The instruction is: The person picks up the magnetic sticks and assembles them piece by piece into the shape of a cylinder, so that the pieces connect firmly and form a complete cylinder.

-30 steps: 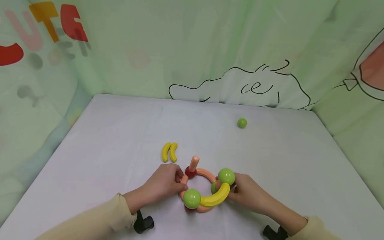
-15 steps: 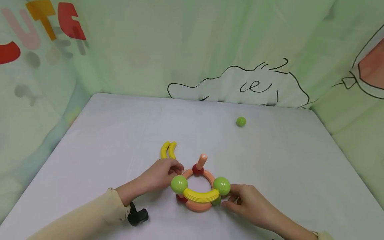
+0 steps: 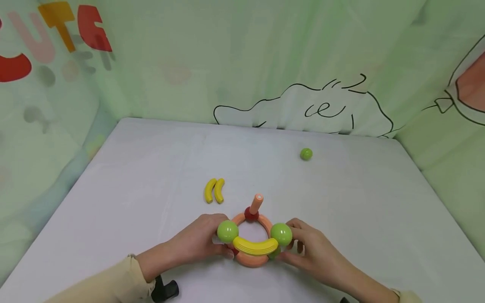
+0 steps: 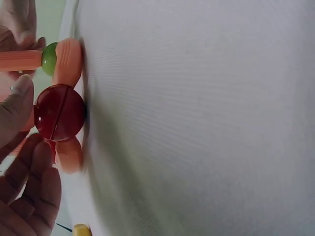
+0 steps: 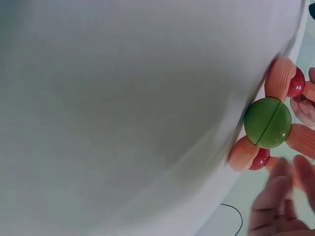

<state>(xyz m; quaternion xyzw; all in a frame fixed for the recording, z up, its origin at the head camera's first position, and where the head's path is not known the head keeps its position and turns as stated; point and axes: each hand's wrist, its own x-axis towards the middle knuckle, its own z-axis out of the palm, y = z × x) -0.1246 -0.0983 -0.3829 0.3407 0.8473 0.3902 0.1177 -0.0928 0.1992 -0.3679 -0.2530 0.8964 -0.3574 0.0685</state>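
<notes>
A ball-and-rod building toy stands on the table, with an orange ring below, red and green balls, and a yellow curved rod across two green balls facing me. My left hand grips its left side; in the left wrist view thumb and fingers lie either side of an orange rod just above the red ball. My right hand is at the right side, fingers bent near the upper green ball. Its fingertips are partly hidden there and blurred in the right wrist view, beside the lower green ball.
Two yellow curved rods lie side by side beyond my left hand. A loose green ball sits near the back of the white table. Printed green cloth hangs behind and at both sides.
The toy has turned so its yellow rod faces me. My left hand came off it, then took hold at the left red ball. My right hand shifted slightly at the right side.
</notes>
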